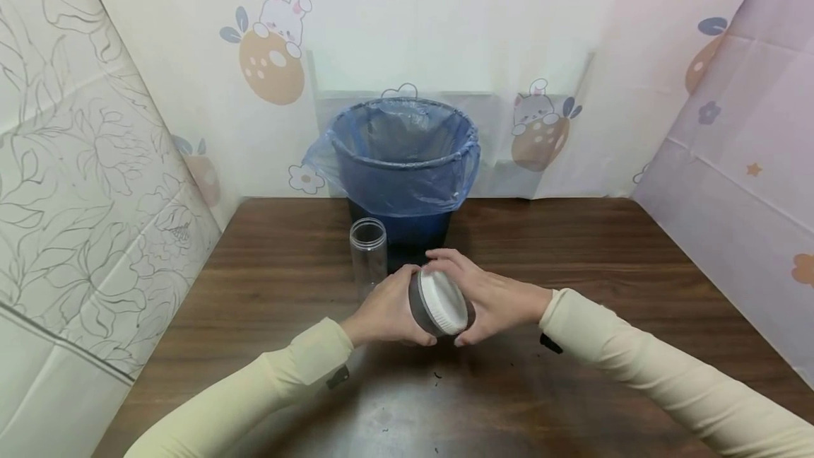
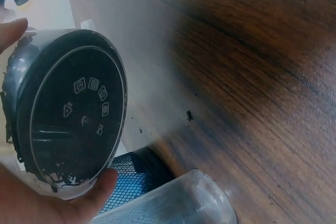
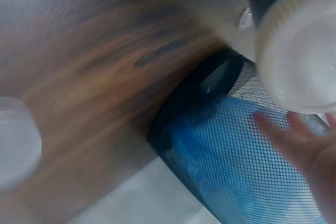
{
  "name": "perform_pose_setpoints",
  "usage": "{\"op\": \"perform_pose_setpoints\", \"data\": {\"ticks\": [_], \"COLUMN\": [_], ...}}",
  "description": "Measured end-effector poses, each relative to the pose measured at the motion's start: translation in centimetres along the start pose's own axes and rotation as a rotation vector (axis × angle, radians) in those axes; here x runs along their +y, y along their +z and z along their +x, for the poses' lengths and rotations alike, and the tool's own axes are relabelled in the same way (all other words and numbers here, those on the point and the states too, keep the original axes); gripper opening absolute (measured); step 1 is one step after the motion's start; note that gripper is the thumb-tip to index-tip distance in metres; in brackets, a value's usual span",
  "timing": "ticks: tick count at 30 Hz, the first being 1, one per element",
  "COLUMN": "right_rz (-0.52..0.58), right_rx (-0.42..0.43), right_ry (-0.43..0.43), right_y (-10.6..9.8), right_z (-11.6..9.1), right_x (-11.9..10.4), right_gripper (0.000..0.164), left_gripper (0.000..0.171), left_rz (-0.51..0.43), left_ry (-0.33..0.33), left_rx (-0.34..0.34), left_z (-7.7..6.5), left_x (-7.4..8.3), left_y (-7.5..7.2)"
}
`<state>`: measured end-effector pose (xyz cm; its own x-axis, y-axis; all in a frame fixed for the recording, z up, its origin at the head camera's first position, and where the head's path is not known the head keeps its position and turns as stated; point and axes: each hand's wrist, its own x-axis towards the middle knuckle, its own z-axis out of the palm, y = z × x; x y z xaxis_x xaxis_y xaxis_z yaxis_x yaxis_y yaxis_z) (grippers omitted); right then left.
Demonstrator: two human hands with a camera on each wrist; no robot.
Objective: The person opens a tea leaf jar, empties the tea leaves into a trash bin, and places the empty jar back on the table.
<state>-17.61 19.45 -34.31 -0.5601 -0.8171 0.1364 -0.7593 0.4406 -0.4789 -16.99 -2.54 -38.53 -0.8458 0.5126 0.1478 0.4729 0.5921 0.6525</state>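
My left hand point(image 1: 388, 309) grips a dark jar point(image 2: 73, 108) by its side. The jar is tilted, and its round base with moulded marks faces the left wrist view. Its white ribbed lid point(image 1: 443, 302) points up and to the right. Around the lid curves my right hand point(image 1: 486, 295), its fingers spread and extended. In the right wrist view those fingers point(image 3: 299, 132) lie close by the lid's edge; firm contact cannot be made out. Just left of the hands stands a clear, open-topped plastic jar point(image 1: 369, 256).
Behind the hands, a dark mesh bin point(image 1: 397, 228) with a blue bag liner point(image 1: 407, 186) stands against the patterned wall cloth point(image 1: 407, 27). Small dark bits point(image 1: 437, 375) lie on the brown wooden table point(image 1: 572, 387). A pale round thing point(image 3: 18, 148) is cut off in the right wrist view.
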Motion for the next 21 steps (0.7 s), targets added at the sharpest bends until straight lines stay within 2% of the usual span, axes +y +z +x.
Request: {"op": "perform_pose_setpoints", "data": {"ticks": [3, 6, 9, 12, 14, 18, 19, 21], "right_rz": [0.191, 0.334, 0.401, 0.386, 0.308, 0.074, 0.028, -0.004], "right_rx": [-0.023, -0.046, -0.079, -0.070, -0.051, -0.006, 0.004, 0.021], "right_ry": [0.263, 0.514, 0.594, 0.510, 0.384, 0.060, -0.001, -0.062], "right_y": [-0.1, -0.3, -0.3, -0.2, 0.0, 0.6, 0.7, 0.8], "right_z": [0.1, 0.4, 0.6, 0.7, 0.6, 0.5, 0.4, 0.3], "right_x": [-0.6, -1.3, -1.5, -1.4, -1.2, -0.6, -0.5, -0.3], "right_gripper": [0.099, 0.091, 0.088, 0.081, 0.078, 0.085, 0.086, 0.093], "left_gripper": [0.102, 0.101, 0.101, 0.100, 0.100, 0.101, 0.101, 0.101], "left_rz": [0.012, 0.022, 0.021, 0.020, 0.019, 0.016, 0.016, 0.023], "left_ry": [-0.007, -0.024, -0.029, -0.022, -0.017, -0.002, -0.004, 0.009], "left_rx": [0.003, -0.007, -0.014, -0.016, -0.018, -0.008, -0.005, 0.010], "left_z": [0.0, -0.1, -0.1, -0.3, -0.3, -0.5, -0.5, -0.5], "left_x": [0.1, 0.1, 0.0, 0.0, -0.1, -0.2, -0.3, -0.4], "left_y": [0.1, 0.3, 0.4, 0.4, 0.3, 0.1, 0.1, 0.0]}}
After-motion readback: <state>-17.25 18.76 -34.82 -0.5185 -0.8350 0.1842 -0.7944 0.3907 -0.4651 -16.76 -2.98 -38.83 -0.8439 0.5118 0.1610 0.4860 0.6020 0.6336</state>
